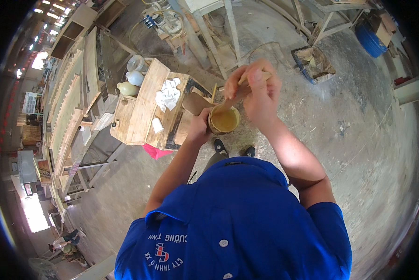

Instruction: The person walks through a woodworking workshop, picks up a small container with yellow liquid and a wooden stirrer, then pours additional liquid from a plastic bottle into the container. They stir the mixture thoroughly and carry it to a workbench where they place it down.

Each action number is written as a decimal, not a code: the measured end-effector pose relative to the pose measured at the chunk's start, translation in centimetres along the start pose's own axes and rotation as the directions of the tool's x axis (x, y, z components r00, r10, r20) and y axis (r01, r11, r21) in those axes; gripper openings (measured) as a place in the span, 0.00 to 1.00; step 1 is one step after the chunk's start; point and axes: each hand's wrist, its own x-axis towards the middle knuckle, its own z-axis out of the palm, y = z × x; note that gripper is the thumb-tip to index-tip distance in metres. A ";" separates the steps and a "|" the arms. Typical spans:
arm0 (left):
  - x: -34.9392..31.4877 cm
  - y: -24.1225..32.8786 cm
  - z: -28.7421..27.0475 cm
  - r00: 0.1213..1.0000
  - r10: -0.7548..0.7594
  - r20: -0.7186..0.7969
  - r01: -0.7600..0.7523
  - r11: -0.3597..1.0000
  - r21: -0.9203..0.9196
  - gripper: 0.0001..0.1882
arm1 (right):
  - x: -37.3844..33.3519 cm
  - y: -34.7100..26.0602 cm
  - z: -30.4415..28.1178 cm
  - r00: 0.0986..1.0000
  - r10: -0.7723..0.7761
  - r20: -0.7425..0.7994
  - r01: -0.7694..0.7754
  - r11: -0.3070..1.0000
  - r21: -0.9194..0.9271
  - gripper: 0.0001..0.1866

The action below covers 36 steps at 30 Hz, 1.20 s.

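Head view: left hand [201, 126] wraps round, pale-rimmed cup [238, 122] of yellow-brown liquid [224, 122], held out above dark shoes [220, 146]. Right hand [261, 88] pinches blurred tan, wood-looking stick [227, 105] at the rim. Risk: tilted cup spills; hard stirring could splash.

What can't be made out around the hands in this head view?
All in the head view:
- Tan hand tool: blurred, and partly covered by the right hand; its exact kind is unclear.
- Tub: its base is hidden beneath its own rim, seen from above.
- Left hand: some fingers are hidden by the tub.
- Legs: mostly hidden by the blue shirt.
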 end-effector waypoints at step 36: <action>-2.2 1.9 0.9 0.973 0.229 -0.012 -0.226 0.966 0.128 0.13 | -0.9 -1.1 2.3 0.941 -0.014 0.338 -0.020 0.995 0.097 0.18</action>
